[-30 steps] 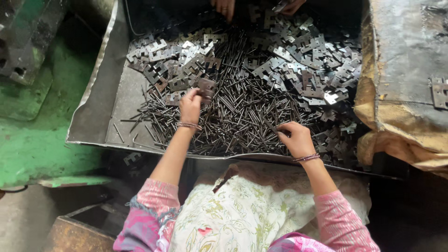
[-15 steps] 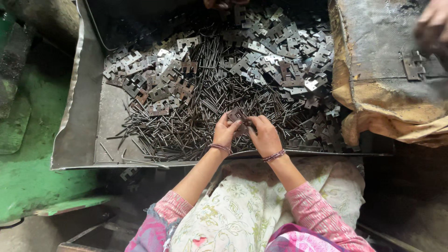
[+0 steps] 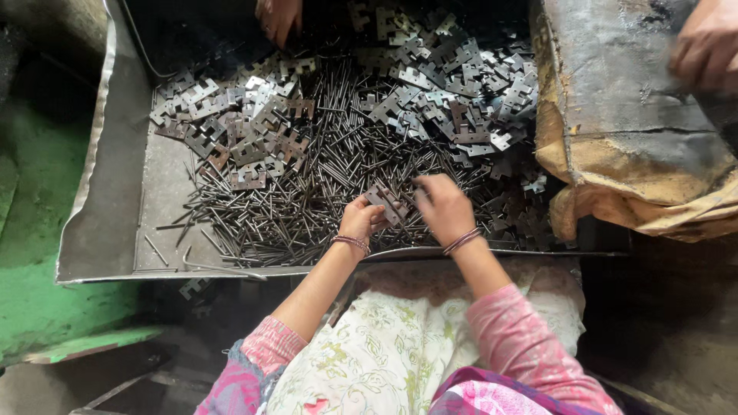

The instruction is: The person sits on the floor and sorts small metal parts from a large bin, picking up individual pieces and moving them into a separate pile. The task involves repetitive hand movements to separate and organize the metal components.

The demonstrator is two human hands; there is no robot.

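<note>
While both of your hands meet near the front edge of the metal tray (image 3: 115,200), your left hand (image 3: 360,220) pinches a small notched metal plate (image 3: 387,203) between thumb and fingers, holding it just above the heap of thin steel pins (image 3: 307,192). Your right hand (image 3: 444,207) is beside it, fingers curled loosely and partly blurred, touching the same plate at its right edge; you cannot tell whether it grips the plate or only rests on it. The plate sits between your two hands, over the pins in the tray's near middle. More notched plates (image 3: 254,131) lie piled toward the far side of the tray, spread left and right over the pins. A worn, stained sack (image 3: 623,138) lies against the tray's right side. At the far edge, another person's hand (image 3: 278,17) reaches into the plates, and a second hand (image 3: 707,46) rests on the sack at upper right.
</note>
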